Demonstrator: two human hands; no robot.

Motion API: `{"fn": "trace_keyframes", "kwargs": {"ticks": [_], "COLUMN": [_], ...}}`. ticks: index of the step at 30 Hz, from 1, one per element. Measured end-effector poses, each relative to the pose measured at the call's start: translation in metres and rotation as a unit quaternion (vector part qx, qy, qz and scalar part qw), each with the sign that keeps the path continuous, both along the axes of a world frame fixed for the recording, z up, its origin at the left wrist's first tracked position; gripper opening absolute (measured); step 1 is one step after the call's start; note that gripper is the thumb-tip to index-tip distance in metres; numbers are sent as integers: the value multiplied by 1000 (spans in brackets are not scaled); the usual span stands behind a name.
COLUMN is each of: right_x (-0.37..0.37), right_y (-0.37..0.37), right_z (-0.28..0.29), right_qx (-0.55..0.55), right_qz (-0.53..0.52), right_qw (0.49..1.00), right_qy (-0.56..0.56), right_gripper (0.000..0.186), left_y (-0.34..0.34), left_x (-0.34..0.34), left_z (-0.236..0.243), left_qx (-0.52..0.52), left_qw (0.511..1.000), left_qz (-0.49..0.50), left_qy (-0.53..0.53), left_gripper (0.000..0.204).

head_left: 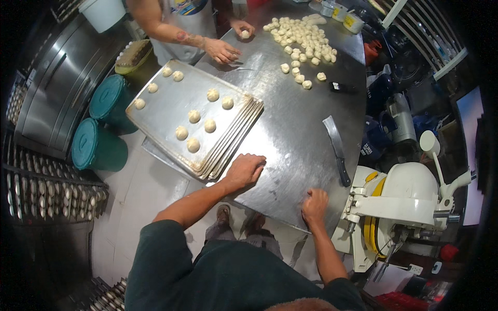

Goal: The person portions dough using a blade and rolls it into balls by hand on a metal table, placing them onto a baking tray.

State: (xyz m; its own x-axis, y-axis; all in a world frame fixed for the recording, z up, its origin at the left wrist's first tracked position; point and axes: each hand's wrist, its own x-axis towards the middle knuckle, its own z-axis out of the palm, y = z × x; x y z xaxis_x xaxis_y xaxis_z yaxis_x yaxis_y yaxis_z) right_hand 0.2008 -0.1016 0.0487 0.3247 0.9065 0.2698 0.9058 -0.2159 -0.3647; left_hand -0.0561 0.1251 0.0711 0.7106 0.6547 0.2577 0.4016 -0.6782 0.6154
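Note:
My left hand (247, 169) rests on the steel table (285, 171), fingers loosely curled and empty, beside a stack of baking trays (171, 111). Several pleated dough balls (209, 125) sit spaced out on the top tray. My right hand (314, 206) is closed in a fist at the table's near right edge, below a cleaver (334, 137) with a black handle. Many small dough pieces (306, 41) lie at the far end, near a small dark object (342, 87).
A co-worker's hand (220, 51) reaches over the table; their other hand (244, 28) holds a dough ball. Lidded teal bins (98, 145), steel drawers (46, 83) and loaded racks (57, 197) stand left. A white mixer-like machine (399, 202) and blue containers (371, 140) stand right.

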Motion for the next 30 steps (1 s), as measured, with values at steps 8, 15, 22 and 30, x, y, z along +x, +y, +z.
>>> {"fn": "trace_keyframes", "kwargs": {"ticks": [8, 15, 22, 30], "right_x": [-18, 2, 9, -14], "right_y": [81, -20, 105, 8], "right_z": [21, 1, 7, 10], "right_qx": [-15, -38, 27, -41], "right_qz": [-84, 97, -59, 98], "right_qw": [996, 994, 997, 994], "right_qy": [24, -31, -31, 33], "right_gripper": [18, 18, 19, 18], "left_y": [-19, -13, 3, -26], "left_x": [66, -7, 71, -2], "left_z": [9, -4, -2, -21], "left_qx": [-34, -26, 16, -45], "left_qw": [999, 999, 1000, 999], "left_qz": [15, -39, -7, -17], "left_qy": [14, 28, -7, 7], "left_gripper": [25, 17, 29, 33]}}
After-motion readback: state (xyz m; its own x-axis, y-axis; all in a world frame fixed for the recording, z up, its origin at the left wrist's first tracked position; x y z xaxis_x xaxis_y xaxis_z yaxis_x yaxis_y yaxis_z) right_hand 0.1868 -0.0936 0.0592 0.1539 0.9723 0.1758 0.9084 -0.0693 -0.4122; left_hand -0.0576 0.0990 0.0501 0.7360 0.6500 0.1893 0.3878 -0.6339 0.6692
